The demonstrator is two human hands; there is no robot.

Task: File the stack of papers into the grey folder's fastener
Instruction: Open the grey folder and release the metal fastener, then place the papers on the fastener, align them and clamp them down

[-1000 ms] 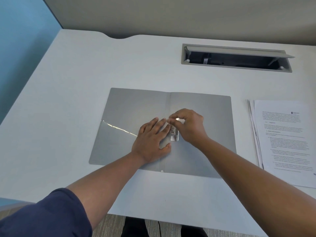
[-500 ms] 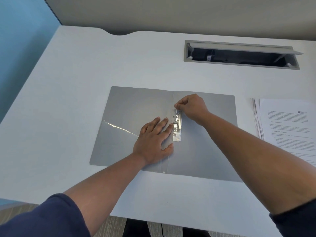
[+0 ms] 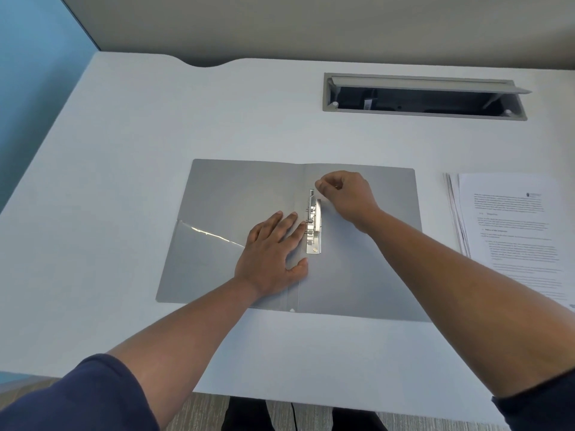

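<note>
The grey folder (image 3: 242, 194) is lying open under the left hand (image 3: 273, 247), fingers spread flat beside the metal fastener (image 3: 313, 225); the right hand (image 3: 345, 194) is pinching fingertips together just above it, papers (image 3: 510, 225) lying well right.

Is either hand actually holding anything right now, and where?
Right hand pinches near the metal fastener's top end; contact unclear. Left hand only presses flat on the grey folder.

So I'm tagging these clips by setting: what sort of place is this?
Most likely an office workstation: a white desk with a built-in cable hatch, a blue partition, and printed papers.
</note>
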